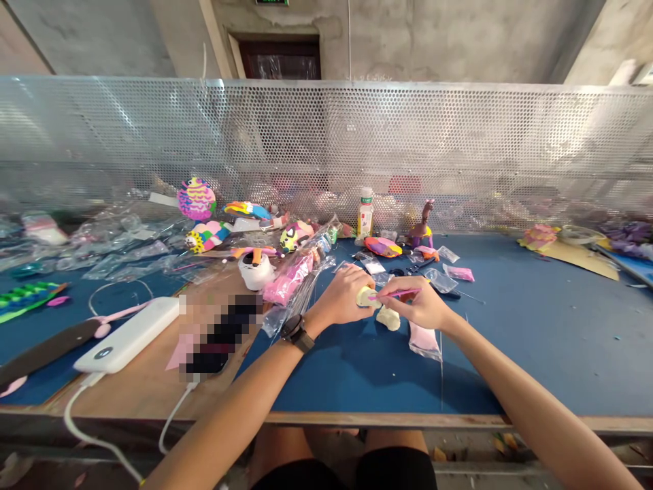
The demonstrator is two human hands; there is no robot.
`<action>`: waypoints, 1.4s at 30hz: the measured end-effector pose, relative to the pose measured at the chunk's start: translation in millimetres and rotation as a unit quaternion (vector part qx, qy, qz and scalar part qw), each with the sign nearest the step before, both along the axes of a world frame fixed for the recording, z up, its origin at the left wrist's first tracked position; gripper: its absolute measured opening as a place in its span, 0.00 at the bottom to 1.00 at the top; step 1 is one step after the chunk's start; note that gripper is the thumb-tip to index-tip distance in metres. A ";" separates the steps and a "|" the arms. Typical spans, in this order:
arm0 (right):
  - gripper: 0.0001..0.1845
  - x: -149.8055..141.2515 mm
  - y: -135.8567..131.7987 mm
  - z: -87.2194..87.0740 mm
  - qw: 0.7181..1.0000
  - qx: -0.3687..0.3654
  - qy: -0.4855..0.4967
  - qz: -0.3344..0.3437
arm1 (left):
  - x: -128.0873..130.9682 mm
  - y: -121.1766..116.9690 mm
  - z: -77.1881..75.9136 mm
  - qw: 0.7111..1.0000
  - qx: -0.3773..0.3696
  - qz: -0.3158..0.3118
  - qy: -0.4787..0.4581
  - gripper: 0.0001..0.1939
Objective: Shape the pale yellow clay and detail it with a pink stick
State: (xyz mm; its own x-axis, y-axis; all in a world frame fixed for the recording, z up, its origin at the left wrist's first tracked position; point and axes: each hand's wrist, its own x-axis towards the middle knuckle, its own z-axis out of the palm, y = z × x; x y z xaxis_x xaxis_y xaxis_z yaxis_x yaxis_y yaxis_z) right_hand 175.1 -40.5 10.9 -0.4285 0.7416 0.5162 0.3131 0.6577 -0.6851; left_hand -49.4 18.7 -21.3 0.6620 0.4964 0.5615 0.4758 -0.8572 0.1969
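My left hand [348,294] is closed around a small pale-yellow clay piece [366,297], held just above the blue tabletop. In my right hand [419,304] is a thin pink modelling tool [405,292], pinched between thumb and fingers. The tool's tip meets the clay piece or lies right at it. Below and between my hands rests a lump of pale-yellow clay [388,318]. Under my right wrist lies a clear bag of pink clay [424,339]. My left fingers hide part of the clay piece.
A white power bank [130,335] and a phone [224,337] lie on the left with cables. Behind stand colourful clay figures [208,236], a white bottle [365,216] and plastic bags [137,255]. A perforated metal screen [433,136] closes the table's back; cardboard [581,260] lies at right.
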 end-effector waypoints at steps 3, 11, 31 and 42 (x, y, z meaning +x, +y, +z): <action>0.10 0.8 0.3 -0.7 1.000 -0.014 -0.007 -0.002 | 0.0 -0.1 0.3 1.000 0.001 -0.002 0.001 0.12; 0.12 0.3 0.2 -1.1 0.999 -0.021 -0.006 -0.030 | 0.2 -0.7 1.1 1.000 0.009 0.000 0.005 0.13; 0.12 0.8 5.6 -3.2 0.998 -0.021 0.037 -0.050 | -3.3 4.0 -4.8 0.998 -0.019 -0.018 -0.065 0.13; 0.20 -1.8 6.3 -4.5 0.973 -0.159 0.156 -0.057 | -6.0 7.6 -12.8 0.989 -0.050 -0.006 -0.140 0.17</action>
